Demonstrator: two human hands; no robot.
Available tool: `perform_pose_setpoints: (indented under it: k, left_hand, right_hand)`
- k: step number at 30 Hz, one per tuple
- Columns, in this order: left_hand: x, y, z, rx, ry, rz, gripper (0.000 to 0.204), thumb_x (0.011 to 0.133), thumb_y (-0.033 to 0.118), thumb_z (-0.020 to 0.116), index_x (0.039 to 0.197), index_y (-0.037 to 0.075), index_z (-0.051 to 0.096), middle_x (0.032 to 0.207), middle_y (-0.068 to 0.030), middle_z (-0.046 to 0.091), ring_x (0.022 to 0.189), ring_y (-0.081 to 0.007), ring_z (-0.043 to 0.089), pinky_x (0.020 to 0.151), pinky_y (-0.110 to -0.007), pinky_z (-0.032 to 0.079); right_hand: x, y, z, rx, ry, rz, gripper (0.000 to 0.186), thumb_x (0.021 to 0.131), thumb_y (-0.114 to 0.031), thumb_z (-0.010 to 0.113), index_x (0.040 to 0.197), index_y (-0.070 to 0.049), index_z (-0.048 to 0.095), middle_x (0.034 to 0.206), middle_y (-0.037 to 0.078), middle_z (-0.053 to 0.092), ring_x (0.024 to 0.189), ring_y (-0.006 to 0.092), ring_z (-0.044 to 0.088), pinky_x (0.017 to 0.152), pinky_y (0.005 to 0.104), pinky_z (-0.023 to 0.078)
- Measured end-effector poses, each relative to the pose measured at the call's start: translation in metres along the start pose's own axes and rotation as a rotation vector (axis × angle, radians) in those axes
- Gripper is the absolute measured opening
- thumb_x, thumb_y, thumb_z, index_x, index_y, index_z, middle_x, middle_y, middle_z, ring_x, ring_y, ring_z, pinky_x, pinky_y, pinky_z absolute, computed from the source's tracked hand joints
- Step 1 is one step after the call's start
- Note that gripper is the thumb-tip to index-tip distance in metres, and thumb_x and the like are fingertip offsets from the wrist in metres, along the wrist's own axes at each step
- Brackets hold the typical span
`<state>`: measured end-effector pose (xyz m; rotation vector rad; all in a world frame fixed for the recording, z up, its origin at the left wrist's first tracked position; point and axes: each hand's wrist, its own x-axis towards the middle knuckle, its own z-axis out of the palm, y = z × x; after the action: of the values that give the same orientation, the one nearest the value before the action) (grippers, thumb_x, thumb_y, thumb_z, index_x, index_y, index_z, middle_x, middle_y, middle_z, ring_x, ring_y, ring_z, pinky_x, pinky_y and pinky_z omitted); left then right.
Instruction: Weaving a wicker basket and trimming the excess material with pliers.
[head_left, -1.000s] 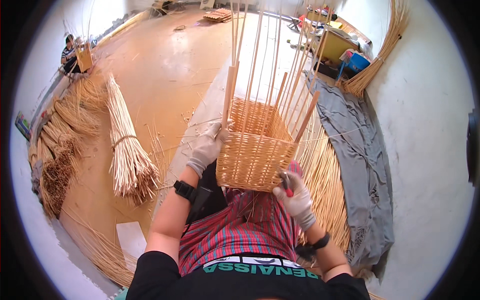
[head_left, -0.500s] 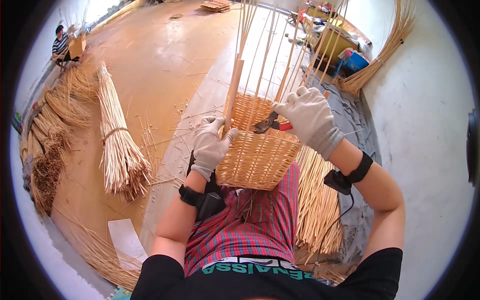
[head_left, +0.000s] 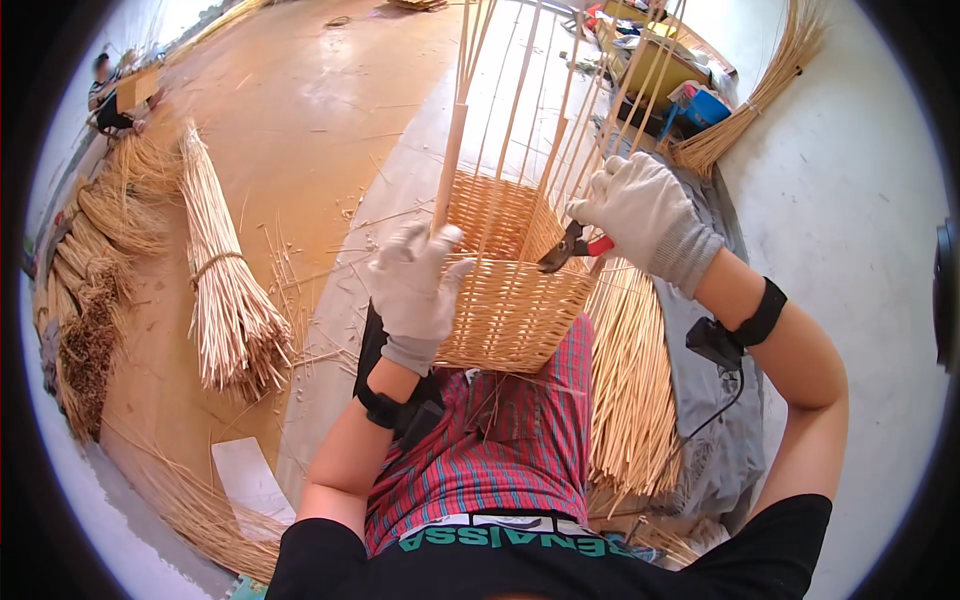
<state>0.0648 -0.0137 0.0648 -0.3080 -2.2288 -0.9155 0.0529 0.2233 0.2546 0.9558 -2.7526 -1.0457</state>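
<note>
A half-woven wicker basket (head_left: 515,315) rests on my lap, with long upright stakes (head_left: 510,150) rising from its sides. A thicker round stick (head_left: 451,165) stands at its left corner. There my gloved left hand (head_left: 415,285) grips the basket's edge at the foot of the stick, its thumb lying along the rim. My gloved right hand (head_left: 640,215) is closed around pruning shears (head_left: 570,248) with a red handle. Their dark blades lie at the front rim near the right corner. Most of the handle is hidden in my palm.
A tied bundle of pale canes (head_left: 225,280) lies on the floor to the left, with more wicker bundles (head_left: 95,280) along the wall. Loose canes (head_left: 635,390) lie right of my lap. Far left sits another person (head_left: 112,100). A blue bin (head_left: 705,108) stands at the back right.
My right hand has moved the shears right along the front rim toward the corner. My left hand has shifted slightly left, still at the basket's left corner. The view has shifted a little.
</note>
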Motion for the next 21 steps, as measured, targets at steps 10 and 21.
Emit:
perform_pose_setpoints:
  k: [10, 21]
  left_hand:
    - [0.013, 0.015, 0.027, 0.196, -0.343, 0.293, 0.011, 0.092, 0.028, 0.072, 0.095, 0.018, 0.075, 0.086, -0.0034, 0.063, 0.084, -0.0268, 0.060, 0.078, -0.044, 0.043]
    - [0.016, 0.042, 0.066, 0.261, -0.343, 0.488, 0.016, 0.088, 0.031, 0.067, 0.080, 0.018, 0.063, 0.081, -0.0024, 0.060, 0.079, -0.0256, 0.059, 0.067, -0.043, 0.043]
  right_hand:
    - [-0.002, -0.015, 0.022, -0.079, 0.059, 0.133, 0.011, 0.085, -0.023, 0.075, 0.091, -0.014, 0.075, 0.087, 0.004, 0.070, 0.099, 0.0247, 0.070, 0.078, 0.0379, 0.056]
    - [-0.012, 0.007, 0.040, -0.168, 0.024, 0.065, 0.008, 0.086, -0.020, 0.071, 0.091, -0.016, 0.075, 0.098, 0.000, 0.072, 0.106, 0.0206, 0.067, 0.086, 0.0360, 0.051]
